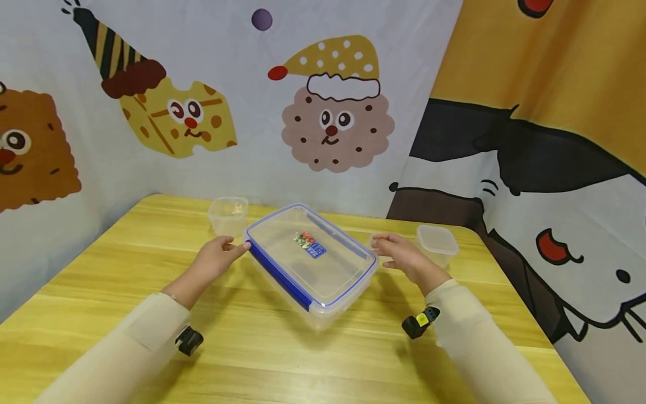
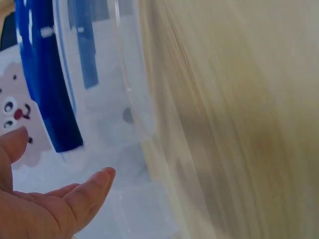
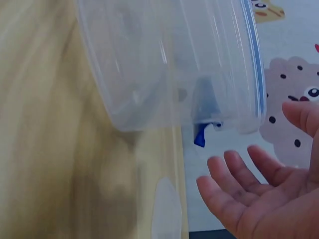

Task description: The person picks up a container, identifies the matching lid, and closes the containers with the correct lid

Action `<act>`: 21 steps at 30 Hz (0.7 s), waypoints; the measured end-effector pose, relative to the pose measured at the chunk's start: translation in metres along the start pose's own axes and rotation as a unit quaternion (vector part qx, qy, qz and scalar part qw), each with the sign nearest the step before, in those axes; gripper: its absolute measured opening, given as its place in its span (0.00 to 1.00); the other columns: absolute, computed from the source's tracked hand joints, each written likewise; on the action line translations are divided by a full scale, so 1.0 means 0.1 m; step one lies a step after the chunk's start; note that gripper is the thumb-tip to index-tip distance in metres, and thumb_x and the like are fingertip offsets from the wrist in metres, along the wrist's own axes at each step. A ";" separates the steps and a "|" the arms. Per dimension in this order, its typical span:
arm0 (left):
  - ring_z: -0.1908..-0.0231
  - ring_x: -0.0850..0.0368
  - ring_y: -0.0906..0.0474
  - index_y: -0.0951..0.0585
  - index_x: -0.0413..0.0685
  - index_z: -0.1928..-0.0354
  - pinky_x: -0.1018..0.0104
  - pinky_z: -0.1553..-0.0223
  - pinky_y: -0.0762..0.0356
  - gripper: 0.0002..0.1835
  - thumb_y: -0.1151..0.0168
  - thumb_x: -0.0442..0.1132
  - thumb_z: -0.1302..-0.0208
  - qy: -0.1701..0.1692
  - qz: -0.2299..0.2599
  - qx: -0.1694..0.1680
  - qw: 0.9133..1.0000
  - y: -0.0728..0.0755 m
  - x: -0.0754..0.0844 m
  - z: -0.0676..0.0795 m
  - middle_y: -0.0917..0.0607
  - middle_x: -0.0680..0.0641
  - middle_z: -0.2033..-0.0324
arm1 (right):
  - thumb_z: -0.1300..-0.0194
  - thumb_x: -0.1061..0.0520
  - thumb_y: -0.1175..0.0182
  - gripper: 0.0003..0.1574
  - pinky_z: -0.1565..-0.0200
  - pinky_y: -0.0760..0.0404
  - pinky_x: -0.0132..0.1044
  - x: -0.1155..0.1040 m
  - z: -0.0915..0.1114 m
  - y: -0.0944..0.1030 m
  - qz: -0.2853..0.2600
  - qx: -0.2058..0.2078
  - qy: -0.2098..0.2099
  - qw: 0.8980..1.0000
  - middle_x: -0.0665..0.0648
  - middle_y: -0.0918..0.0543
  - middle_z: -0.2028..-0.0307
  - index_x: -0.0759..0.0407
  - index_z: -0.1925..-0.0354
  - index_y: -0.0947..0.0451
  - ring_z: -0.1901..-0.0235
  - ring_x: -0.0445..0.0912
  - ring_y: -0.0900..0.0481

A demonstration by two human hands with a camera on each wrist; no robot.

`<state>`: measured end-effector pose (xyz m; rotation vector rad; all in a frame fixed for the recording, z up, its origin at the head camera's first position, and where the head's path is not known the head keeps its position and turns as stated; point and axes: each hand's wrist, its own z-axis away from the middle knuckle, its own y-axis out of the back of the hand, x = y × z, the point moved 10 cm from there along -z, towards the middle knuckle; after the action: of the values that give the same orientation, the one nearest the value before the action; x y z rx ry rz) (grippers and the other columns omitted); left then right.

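Observation:
A large clear food storage box (image 1: 323, 322) sits at an angle mid-table, its lid (image 1: 272, 230) edged in blue and bearing a small picture label. Along its near-left side a blue clip (image 1: 277, 275) lies flat against the box. On the far side another blue clip (image 3: 200, 135) juts outward in the right wrist view. My left hand (image 1: 217, 259) is at the box's left corner, fingers extended; a small gap shows in the left wrist view. Beside the right corner, my right hand (image 1: 404, 257) has spread, slightly bent fingers and holds nothing.
A small clear container (image 1: 228, 217) stands at the back left of the wooden table (image 1: 91, 292). Another small container with a whitish lid (image 1: 437, 240) is behind the right hand. A patterned cloth (image 1: 252, 174) hangs along the table's back edge.

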<state>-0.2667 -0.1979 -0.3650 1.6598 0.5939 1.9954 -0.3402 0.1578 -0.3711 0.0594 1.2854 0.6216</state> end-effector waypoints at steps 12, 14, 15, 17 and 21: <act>0.40 0.29 0.33 0.41 0.25 0.32 0.41 0.43 0.28 0.41 0.49 0.56 0.29 -0.001 0.000 -0.019 1.000 -0.23 0.13 0.27 0.33 0.24 0.38 | 0.25 0.46 0.52 0.38 0.33 0.39 0.56 0.00 -0.18 -0.05 -0.012 -0.058 -0.017 0.998 0.66 0.40 0.29 0.63 0.27 0.48 0.31 0.59 0.41; 0.41 0.29 0.33 0.40 0.25 0.33 0.41 0.44 0.28 0.40 0.48 0.56 0.29 0.003 0.007 -0.019 1.000 -0.27 0.13 0.29 0.32 0.24 0.39 | 0.26 0.46 0.51 0.39 0.32 0.39 0.56 0.01 -0.20 -0.06 -0.012 -0.060 -0.020 0.998 0.65 0.40 0.29 0.62 0.27 0.48 0.31 0.59 0.41; 0.41 0.30 0.32 0.40 0.25 0.33 0.42 0.44 0.28 0.40 0.48 0.55 0.29 0.004 0.011 -0.018 1.000 -0.29 0.13 0.30 0.32 0.24 0.39 | 0.25 0.46 0.52 0.39 0.32 0.39 0.56 0.01 -0.21 -0.06 -0.010 -0.061 -0.020 0.998 0.65 0.40 0.29 0.62 0.27 0.48 0.31 0.59 0.41; 0.41 0.30 0.32 0.39 0.24 0.33 0.42 0.44 0.27 0.39 0.47 0.54 0.29 0.005 0.022 -0.015 1.000 -0.32 0.14 0.31 0.31 0.24 0.40 | 0.25 0.46 0.52 0.38 0.32 0.39 0.56 0.01 -0.22 -0.08 -0.013 -0.060 -0.020 0.998 0.65 0.39 0.30 0.62 0.27 0.47 0.31 0.59 0.41; 0.41 0.31 0.31 0.39 0.24 0.34 0.44 0.44 0.27 0.38 0.46 0.53 0.29 0.013 0.048 -0.014 0.999 -0.38 0.15 0.32 0.31 0.24 0.39 | 0.25 0.46 0.51 0.37 0.34 0.36 0.55 0.00 -0.24 -0.13 -0.011 -0.063 -0.013 0.998 0.64 0.35 0.32 0.63 0.28 0.44 0.33 0.58 0.37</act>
<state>-0.2341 -0.1573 -0.3707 1.6773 0.5011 2.0857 -0.3563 0.1402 -0.3835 -0.0495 1.2187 0.6794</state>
